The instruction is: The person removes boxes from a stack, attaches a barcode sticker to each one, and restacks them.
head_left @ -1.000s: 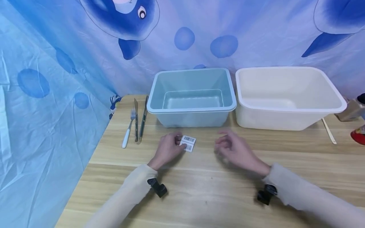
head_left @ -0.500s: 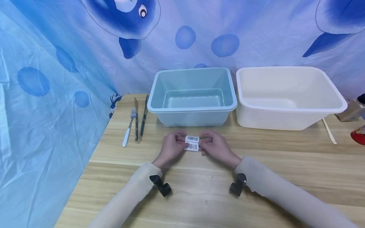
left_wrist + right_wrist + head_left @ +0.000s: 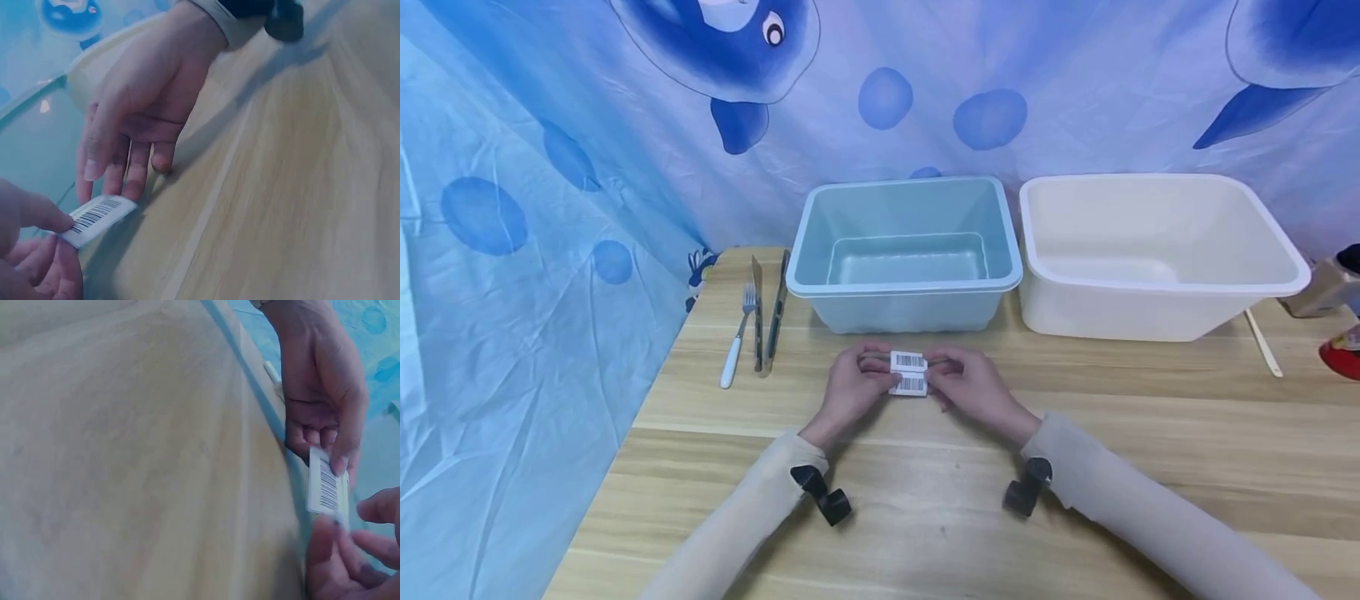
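My left hand [image 3: 852, 385] pinches a small white barcode card [image 3: 908, 372], thumb on its printed face and fingers behind. The card carries two barcode panels with a line between them. My right hand [image 3: 967, 382] is at the card's other end. In the left wrist view, the right fingertips [image 3: 115, 184] touch the card [image 3: 100, 215], while the right thumb stands a little off it. The right wrist view also shows a gap between that thumb and the card [image 3: 326, 487]. What lies behind the card is hidden.
Beyond the hands stand a pale blue bin [image 3: 904, 310] and a white bin [image 3: 1150, 317]. A fork [image 3: 735, 346], a knife [image 3: 757, 325] and tongs [image 3: 775, 312] lie at the left. A thin pale stick [image 3: 1262, 343] and a red-based container [image 3: 1341, 357] are at the right.
My right hand has come in from the right to the card. The card has turned slightly and shifted a little right with my left hand still gripping it.
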Motion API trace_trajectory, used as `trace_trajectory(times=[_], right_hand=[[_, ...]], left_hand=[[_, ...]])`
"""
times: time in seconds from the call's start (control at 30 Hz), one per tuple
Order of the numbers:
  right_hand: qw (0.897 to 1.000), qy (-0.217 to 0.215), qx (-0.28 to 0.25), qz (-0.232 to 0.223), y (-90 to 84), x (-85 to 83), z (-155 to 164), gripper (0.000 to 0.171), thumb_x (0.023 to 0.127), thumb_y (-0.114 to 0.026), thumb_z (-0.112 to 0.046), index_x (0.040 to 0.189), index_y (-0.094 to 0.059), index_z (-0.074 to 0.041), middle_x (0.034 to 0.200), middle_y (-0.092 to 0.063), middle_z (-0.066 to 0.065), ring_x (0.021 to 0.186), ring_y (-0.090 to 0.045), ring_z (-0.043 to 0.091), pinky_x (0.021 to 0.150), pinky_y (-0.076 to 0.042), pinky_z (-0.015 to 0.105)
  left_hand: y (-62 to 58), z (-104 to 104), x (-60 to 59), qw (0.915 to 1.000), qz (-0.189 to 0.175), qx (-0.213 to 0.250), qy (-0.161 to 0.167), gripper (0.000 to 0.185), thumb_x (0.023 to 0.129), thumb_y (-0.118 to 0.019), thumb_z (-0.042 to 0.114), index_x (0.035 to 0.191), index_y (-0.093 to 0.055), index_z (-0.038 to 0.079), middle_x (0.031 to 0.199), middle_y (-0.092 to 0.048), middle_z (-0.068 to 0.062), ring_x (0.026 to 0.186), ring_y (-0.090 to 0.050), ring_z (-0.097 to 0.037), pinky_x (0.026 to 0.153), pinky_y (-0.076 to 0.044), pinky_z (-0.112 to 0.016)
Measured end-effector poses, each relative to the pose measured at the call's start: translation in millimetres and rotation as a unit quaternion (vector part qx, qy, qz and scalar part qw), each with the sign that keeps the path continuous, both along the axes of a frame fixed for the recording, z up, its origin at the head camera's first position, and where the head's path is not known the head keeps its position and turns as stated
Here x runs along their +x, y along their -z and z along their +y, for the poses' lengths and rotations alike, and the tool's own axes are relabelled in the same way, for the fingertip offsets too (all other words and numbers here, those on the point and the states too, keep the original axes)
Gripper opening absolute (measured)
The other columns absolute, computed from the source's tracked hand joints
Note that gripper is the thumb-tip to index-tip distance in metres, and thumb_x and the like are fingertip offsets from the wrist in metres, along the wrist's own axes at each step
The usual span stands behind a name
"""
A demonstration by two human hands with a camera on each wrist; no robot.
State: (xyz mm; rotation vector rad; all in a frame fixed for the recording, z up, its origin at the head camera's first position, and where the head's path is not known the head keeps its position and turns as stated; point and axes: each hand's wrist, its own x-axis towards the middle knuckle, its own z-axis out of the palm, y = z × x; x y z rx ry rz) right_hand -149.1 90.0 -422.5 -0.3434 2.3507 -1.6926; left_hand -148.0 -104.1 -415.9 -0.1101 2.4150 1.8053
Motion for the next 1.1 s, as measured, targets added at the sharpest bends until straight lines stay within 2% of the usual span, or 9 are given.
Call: trace_trajectory(times=[0.1, 0.17, 0.27, 0.37, 0.5, 0.6, 0.77, 0.9, 1.1], right_hand=[[0.995, -0.01, 0.064, 0.082, -8.0, 0.4, 6.5, 0.025, 0.088, -0.066, -0.008, 0.113, -0.067, -0.003, 0.095, -0.072, 0.011, 0.082, -0.067, 0.017, 0.069, -0.057, 0.026], [0.983, -0.008, 0.106, 0.15, -15.3, 1.6, 11.0, 0.021, 0.087, -0.069, -0.01, 0.107, -0.069, -0.004, 0.09, -0.072, 0.007, 0.08, -0.066, 0.016, 0.07, -0.056, 0.026], [0.959, 0.01, 0.149, 0.242, -28.5, 8.2, 14.8, 0.015, 0.085, -0.072, -0.013, 0.099, -0.071, -0.006, 0.086, -0.069, 0.004, 0.076, -0.064, 0.016, 0.067, -0.055, 0.029], [0.927, 0.012, 0.166, 0.335, -37.8, 16.7, 15.7, 0.014, 0.083, -0.075, -0.012, 0.095, -0.072, -0.006, 0.087, -0.069, 0.006, 0.075, -0.064, 0.017, 0.065, -0.054, 0.029], [0.9, -0.018, 0.152, 0.408, -42.5, 25.8, 15.4, 0.014, 0.082, -0.075, -0.01, 0.095, -0.073, -0.006, 0.089, -0.071, 0.005, 0.078, -0.067, 0.017, 0.067, -0.056, 0.029], [0.897, -0.028, 0.144, 0.416, -42.2, 30.0, 16.2, 0.014, 0.083, -0.074, -0.01, 0.096, -0.073, -0.006, 0.091, -0.072, 0.005, 0.081, -0.068, 0.017, 0.07, -0.057, 0.03], [0.909, -0.035, 0.121, 0.397, -42.8, 34.6, 19.5, 0.014, 0.083, -0.074, -0.01, 0.096, -0.074, -0.007, 0.091, -0.073, 0.004, 0.08, -0.068, 0.014, 0.069, -0.057, 0.028], [0.917, -0.042, 0.103, 0.382, -43.9, 37.3, 22.3, 0.014, 0.083, -0.074, -0.009, 0.097, -0.074, -0.008, 0.091, -0.073, 0.003, 0.076, -0.067, 0.012, 0.066, -0.058, 0.029], [0.915, -0.04, 0.085, 0.392, -43.4, 40.1, 24.3, 0.013, 0.081, -0.075, -0.006, 0.094, -0.075, -0.007, 0.091, -0.074, 0.004, 0.078, -0.069, 0.014, 0.067, -0.057, 0.027]], left_hand=[[-2.5, 1.7, 5.3, 0.9992, -0.005, 0.039, 0.006, 0.043, 0.074, -0.072, -0.01, 0.115, -0.063, 0.0, 0.097, -0.07, -0.019, 0.081, -0.067, -0.014, 0.07, -0.057, -0.022], [-5.6, 4.7, 9.7, 0.9988, 0.0, 0.047, 0.014, 0.044, 0.074, -0.071, -0.01, 0.116, -0.063, 0.0, 0.097, -0.07, -0.02, 0.08, -0.067, -0.014, 0.069, -0.057, -0.022], [-11.5, 9.5, 16.0, 0.9986, 0.013, 0.043, 0.026, 0.047, 0.074, -0.072, -0.01, 0.118, -0.062, 0.001, 0.096, -0.07, -0.02, 0.08, -0.069, -0.016, 0.07, -0.058, -0.022], [-18.0, 13.6, 21.5, 0.9978, 0.033, 0.041, 0.039, 0.048, 0.075, -0.073, -0.01, 0.12, -0.061, 0.001, 0.095, -0.07, -0.02, 0.082, -0.07, -0.02, 0.073, -0.058, -0.023], [-26.6, 18.7, 28.5, 0.9943, 0.075, 0.041, 0.063, 0.05, 0.077, -0.073, -0.008, 0.123, -0.06, 0.002, 0.094, -0.07, -0.02, 0.084, -0.07, -0.024, 0.076, -0.059, -0.024], [-31.7, 22.1, 34.0, 0.9907, 0.101, 0.044, 0.079, 0.051, 0.078, -0.074, -0.007, 0.125, -0.059, 0.006, 0.092, -0.071, -0.019, 0.084, -0.07, -0.025, 0.076, -0.059, -0.025], [-37.2, 24.4, 40.5, 0.9856, 0.131, 0.038, 0.1, 0.052, 0.079, -0.074, -0.005, 0.127, -0.057, 0.009, 0.09, -0.073, -0.016, 0.084, -0.071, -0.024, 0.075, -0.059, -0.026], [-40.6, 24.3, 41.7, 0.9835, 0.137, 0.036, 0.112, 0.051, 0.079, -0.075, -0.004, 0.125, -0.057, 0.01, 0.09, -0.073, -0.014, 0.084, -0.072, -0.021, 0.077, -0.059, -0.026], [-44.4, 22.6, 41.9, 0.9815, 0.138, 0.031, 0.129, 0.051, 0.077, -0.076, -0.004, 0.123, -0.057, 0.01, 0.089, -0.074, -0.013, 0.083, -0.072, -0.019, 0.076, -0.059, -0.026]])
